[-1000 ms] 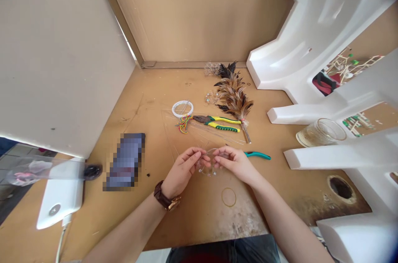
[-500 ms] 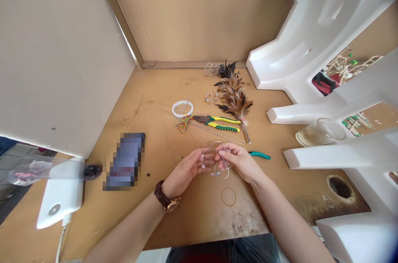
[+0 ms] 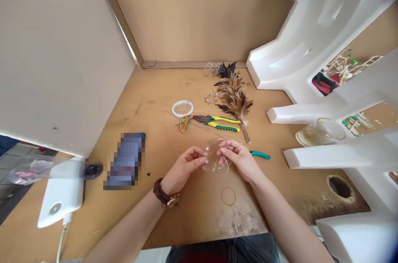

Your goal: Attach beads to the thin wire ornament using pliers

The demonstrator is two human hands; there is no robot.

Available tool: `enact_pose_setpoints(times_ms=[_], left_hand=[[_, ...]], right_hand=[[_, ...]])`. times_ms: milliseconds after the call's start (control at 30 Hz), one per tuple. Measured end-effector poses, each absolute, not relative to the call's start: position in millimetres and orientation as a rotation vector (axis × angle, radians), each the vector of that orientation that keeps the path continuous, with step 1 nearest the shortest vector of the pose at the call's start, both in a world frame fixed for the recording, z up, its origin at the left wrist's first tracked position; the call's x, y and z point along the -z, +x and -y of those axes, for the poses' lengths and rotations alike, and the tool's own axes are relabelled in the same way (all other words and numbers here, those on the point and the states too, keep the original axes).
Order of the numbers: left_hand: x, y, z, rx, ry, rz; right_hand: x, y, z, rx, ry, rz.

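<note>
A thin looped wire strung with several small clear and pinkish beads [image 3: 214, 169] spans the gap between my hands, just above the table. My left hand [image 3: 186, 167], with a dark watch on the wrist, pinches its beaded left side between thumb and fingers. On the other side my right hand [image 3: 236, 158] grips the wire's upper right part, and a small silver loop hangs below those fingers. Beyond them lie yellow-green pliers [image 3: 217, 124]. A teal handle [image 3: 260, 155] of another tool pokes out beside my right hand; the rest of it is hidden.
A feather bundle [image 3: 234, 93], a white ring [image 3: 182, 108] and colourful threads [image 3: 185, 123] lie farther back. At left are a blurred phone [image 3: 126, 161] and a white power bank [image 3: 62, 196]. A glass [image 3: 320, 132] stands among white plastic arms at right. A rubber band [image 3: 228, 196] lies in front.
My left hand has gone from loosely spread fingers behind the wire to a pinch on its beaded side. The beaded loop has shifted and widened slightly; my right hand stays nearly in place.
</note>
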State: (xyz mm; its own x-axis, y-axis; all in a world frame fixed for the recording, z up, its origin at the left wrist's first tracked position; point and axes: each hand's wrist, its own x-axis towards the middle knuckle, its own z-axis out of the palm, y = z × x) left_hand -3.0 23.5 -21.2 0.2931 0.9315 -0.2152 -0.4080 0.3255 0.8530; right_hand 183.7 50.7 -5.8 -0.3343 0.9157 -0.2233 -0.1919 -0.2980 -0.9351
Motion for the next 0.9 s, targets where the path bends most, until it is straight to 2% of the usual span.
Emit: enact_pose_setpoints(times_ms=[267,900], left_hand=[[18.1,-2.4,-23.6,-1.086,1.004,-0.948],[25.9,-2.0,-23.8,-1.063,0.926,-0.971]], right_hand=[[9.5,181.6,-51.2,-1.57,-1.204,1.127],[6.2,182.8,-53.3,-1.567,-1.161,1.068]])
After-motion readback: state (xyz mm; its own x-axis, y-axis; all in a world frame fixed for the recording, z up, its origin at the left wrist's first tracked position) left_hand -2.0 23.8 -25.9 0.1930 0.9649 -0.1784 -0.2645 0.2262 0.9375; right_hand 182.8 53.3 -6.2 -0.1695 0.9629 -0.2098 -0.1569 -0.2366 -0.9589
